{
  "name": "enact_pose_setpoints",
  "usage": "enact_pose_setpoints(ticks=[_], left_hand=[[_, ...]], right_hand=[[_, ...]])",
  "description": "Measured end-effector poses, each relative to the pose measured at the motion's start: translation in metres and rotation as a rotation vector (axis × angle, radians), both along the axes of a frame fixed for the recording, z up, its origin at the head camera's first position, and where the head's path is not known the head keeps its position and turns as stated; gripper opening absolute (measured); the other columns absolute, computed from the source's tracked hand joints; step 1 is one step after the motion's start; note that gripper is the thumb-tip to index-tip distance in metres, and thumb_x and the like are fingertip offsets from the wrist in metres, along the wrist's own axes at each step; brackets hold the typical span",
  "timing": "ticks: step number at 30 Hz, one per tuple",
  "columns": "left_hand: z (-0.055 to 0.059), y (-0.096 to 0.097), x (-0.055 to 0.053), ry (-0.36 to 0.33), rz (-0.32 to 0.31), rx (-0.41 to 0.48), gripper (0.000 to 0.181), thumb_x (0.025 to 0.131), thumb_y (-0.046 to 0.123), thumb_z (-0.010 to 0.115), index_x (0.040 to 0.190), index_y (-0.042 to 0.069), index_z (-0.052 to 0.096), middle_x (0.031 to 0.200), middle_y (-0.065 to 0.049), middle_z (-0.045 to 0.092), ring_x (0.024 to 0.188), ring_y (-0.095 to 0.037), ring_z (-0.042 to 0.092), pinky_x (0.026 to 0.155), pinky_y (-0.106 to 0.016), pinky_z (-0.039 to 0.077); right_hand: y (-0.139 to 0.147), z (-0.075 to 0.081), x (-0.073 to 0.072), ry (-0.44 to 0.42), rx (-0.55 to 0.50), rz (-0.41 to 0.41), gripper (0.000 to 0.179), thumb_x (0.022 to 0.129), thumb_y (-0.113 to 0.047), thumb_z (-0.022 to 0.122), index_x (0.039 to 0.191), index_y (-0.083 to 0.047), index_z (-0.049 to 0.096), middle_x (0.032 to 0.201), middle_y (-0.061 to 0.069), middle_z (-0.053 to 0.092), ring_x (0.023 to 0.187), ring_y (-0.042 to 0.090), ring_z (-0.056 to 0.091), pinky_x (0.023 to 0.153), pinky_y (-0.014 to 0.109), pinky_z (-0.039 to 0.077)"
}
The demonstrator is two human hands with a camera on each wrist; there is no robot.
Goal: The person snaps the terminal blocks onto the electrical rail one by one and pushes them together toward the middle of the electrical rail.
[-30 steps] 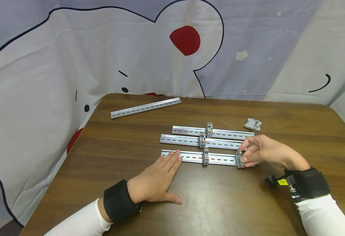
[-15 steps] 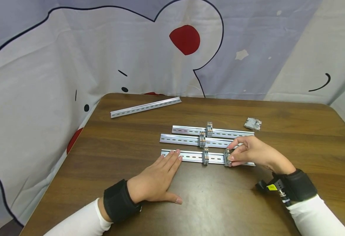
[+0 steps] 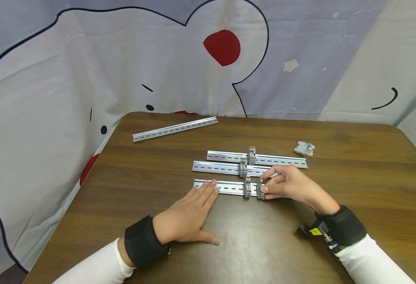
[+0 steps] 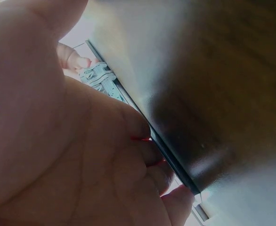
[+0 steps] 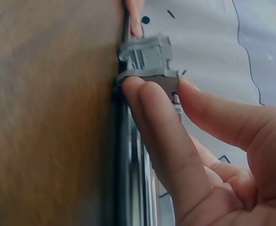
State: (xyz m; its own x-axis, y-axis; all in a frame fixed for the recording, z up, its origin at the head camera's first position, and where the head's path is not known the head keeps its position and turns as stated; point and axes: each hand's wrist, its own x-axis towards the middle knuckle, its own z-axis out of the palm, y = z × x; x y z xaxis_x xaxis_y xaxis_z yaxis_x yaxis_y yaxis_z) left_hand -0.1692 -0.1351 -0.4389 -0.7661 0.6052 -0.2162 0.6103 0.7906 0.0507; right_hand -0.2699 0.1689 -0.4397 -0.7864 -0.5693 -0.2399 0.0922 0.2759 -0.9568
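Observation:
My left hand [image 3: 186,219] lies flat with spread thumb, its fingertips resting on the left end of the nearest slotted metal DIN rail [image 3: 231,188]. On that rail, my right hand [image 3: 293,187] pinches a grey terminal block [image 3: 260,188] between thumb and fingers. Just left of it, a small group of terminal blocks [image 3: 247,187] sits across the same rail, a narrow gap away. The right wrist view shows the held terminal block [image 5: 161,81] upright on the rail, fingertips against its side. Part of the rail's right half is hidden behind my right hand.
Behind lie two more DIN rails, a middle one [image 3: 215,167] and a farther one [image 3: 225,156], each carrying terminal blocks. A bare rail [image 3: 176,129] lies slanted at the back left. Loose grey terminal blocks [image 3: 304,148] rest at the back right of the wooden table [image 3: 364,165].
My right hand has moved left along the nearest rail with the pinched terminal block, from the rail's right end to close beside the other blocks. My left hand has stayed put.

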Motion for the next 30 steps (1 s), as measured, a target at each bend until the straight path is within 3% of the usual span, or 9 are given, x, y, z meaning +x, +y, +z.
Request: enact_pose_setpoints(ticks=[12,30], left_hand=[[0.001,-0.001,0.000,0.004,0.003,-0.001,0.117,0.080,0.081,0.047,0.155,-0.001,0.012,0.162,-0.021,0.001,0.150,-0.033,0.004,0.119,-0.047,0.018],[0.000,0.000,-0.001,-0.005,-0.005,0.007,0.117,0.079,0.081,0.048,0.155,-0.001,0.011,0.162,-0.020,0.001,0.150,-0.033,0.004,0.119,-0.047,0.017]], right_hand=[[-0.019,-0.008,0.005,0.045,-0.080,-0.013,0.043,0.088,0.000,0.069,0.122,0.015,0.047,0.093,0.026,0.070,0.084,0.036,0.072,0.078,0.045,0.057],[-0.021,-0.013,0.007,0.058,-0.033,-0.029,0.042,0.089,-0.005,0.069,0.120,0.013,0.049,0.092,0.022,0.071,0.083,0.032,0.071,0.074,0.044,0.059]])
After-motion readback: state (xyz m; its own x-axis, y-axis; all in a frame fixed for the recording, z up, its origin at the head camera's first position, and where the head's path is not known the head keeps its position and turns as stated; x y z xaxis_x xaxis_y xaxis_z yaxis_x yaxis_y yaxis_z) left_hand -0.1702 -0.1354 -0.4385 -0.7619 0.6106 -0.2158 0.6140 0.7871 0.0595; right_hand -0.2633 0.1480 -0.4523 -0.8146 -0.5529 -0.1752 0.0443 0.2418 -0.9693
